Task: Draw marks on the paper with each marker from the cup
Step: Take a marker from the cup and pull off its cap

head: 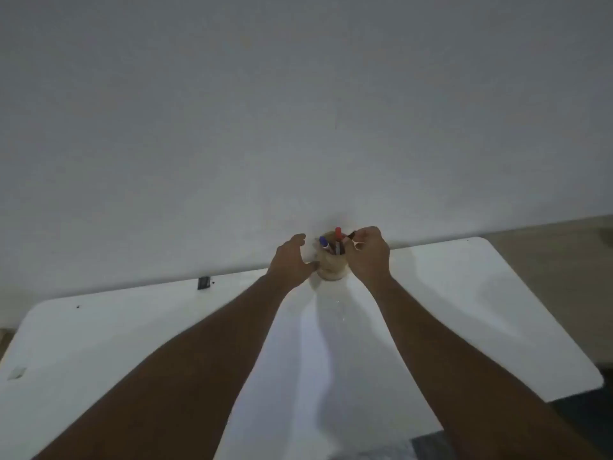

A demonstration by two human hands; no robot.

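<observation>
A small tan cup [332,268] stands at the far edge of the white table, against the wall. A blue-capped marker [324,243] and a red-capped marker [338,234] stick up out of it. My right hand [367,252] is over the cup's right side, its fingers pinched on a dark-capped marker [351,234] that still sits in the cup. My left hand [292,260] is at the cup's left side with fingers spread, thumb touching the cup. The paper [318,353] lies on the table between my forearms, hard to tell from the white surface.
The white table [471,293] ends at a plain wall behind the cup. A small dark clip-like object [203,283] sits at the far left edge. Floor [557,277] shows to the right of the table.
</observation>
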